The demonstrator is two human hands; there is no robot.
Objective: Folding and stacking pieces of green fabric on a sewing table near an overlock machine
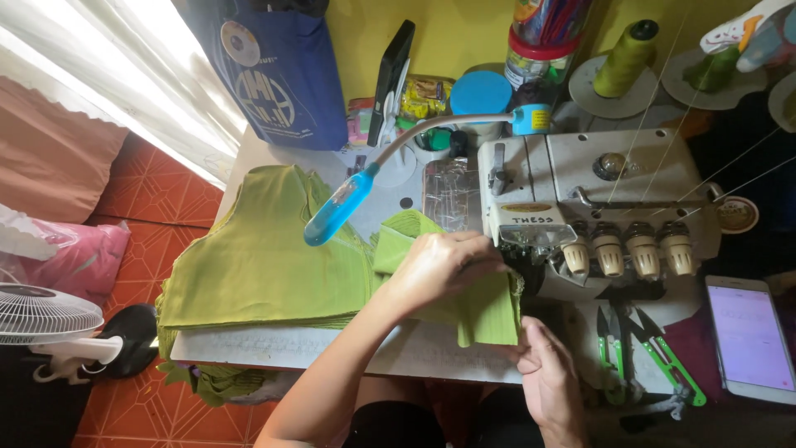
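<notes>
Low in the frame, our left hand (pixel 439 265) presses flat, fingers open, on one green ribbed fabric piece (pixel 489 311) at centre; our right hand (pixel 547 377) pinches its lower edge. We judge it light, soft and floppy, best held by its edges. Right of centre sits one overlock machine (pixel 597 199), two thread snips (pixel 638 344) below.

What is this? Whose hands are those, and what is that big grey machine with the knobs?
The camera sits on a person's head, looking down, so these hands are their own. The grey thing is a sewing machine with threads running up to big spools. The left hand presses a green piece of cloth flat by the machine, and the right hand holds its lower edge. More green cloth pieces lie stacked on the table. A bendy blue lamp leans over them. Small green snips and a phone lie on the right.
</notes>
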